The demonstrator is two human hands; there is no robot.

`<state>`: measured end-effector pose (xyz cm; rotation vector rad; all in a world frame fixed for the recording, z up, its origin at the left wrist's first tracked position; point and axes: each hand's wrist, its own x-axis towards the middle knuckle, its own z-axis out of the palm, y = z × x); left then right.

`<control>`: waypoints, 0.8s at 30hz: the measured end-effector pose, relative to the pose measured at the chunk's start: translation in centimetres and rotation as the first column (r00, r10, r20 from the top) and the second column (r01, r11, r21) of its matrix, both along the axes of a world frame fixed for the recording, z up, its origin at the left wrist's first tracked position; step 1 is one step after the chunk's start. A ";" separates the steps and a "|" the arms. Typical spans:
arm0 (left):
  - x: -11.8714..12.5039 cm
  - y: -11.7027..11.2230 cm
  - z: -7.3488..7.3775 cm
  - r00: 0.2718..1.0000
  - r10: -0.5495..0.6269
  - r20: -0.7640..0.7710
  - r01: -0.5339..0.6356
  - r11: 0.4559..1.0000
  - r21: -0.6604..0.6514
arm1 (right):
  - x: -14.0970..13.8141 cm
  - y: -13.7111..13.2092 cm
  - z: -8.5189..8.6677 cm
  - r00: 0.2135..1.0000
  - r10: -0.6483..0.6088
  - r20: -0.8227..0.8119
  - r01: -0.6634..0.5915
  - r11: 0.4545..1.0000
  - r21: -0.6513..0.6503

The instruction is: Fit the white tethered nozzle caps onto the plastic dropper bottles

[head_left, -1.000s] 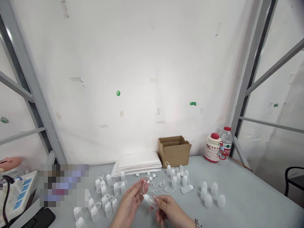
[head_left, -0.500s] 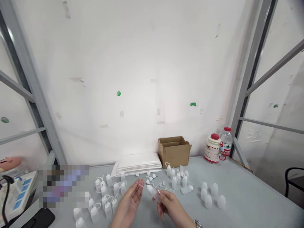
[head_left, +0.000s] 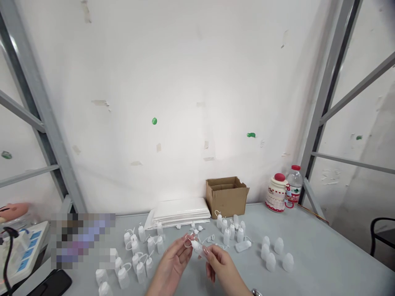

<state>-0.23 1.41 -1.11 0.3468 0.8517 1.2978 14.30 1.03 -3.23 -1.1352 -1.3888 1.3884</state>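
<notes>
Between the fingers and thumb of my right hand (head_left: 224, 265) is a small translucent squeeze bottle (head_left: 199, 249), tilted with its tip towards the left. The fingertips of my left hand (head_left: 174, 263) are closed at the bottle's white tip cap (head_left: 191, 238), and its thin strap loops beside them. Loose white nozzle caps (head_left: 200, 228) lie just beyond my hands. Capped bottles (head_left: 141, 271) with looped straps stand in a group to the left. More bottles (head_left: 226, 237) stand to the right, one capped bottle (head_left: 242, 246) lying on its side. Several bottles without caps (head_left: 270, 262) stand farther right.
At the back of the grey table (head_left: 247, 279) lie stacked white sheets (head_left: 180, 209) beside an open cardboard box (head_left: 228, 201). A red-lidded jar (head_left: 275, 195) and a water bottle (head_left: 294, 185) stand back right. A black phone (head_left: 54, 284) and power strip (head_left: 29, 250) are left.
My left hand has moved right and its fingertips have closed at the bottle's tip cap. The bottle in my right hand has shifted slightly.
</notes>
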 end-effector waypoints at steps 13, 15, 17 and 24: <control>0.1 -0.1 0.1 1.000 0.003 0.016 -0.002 0.999 -0.036 | 0.0 -0.2 0.3 1.000 0.009 0.016 -0.009 1.000 0.015; 0.1 -0.2 0.2 1.000 -0.003 0.016 0.003 0.999 -0.034 | 0.0 -0.3 0.3 1.000 0.012 0.014 -0.012 1.000 0.015; 0.1 -0.2 0.2 1.000 -0.003 0.020 0.004 0.999 -0.037 | 0.0 -0.2 0.3 1.000 0.012 0.011 -0.012 1.000 0.016; 0.1 0.0 0.3 1.000 -0.011 0.010 0.011 0.999 -0.035 | 0.0 -0.1 -0.1 0.999 -0.010 0.050 0.009 1.000 0.030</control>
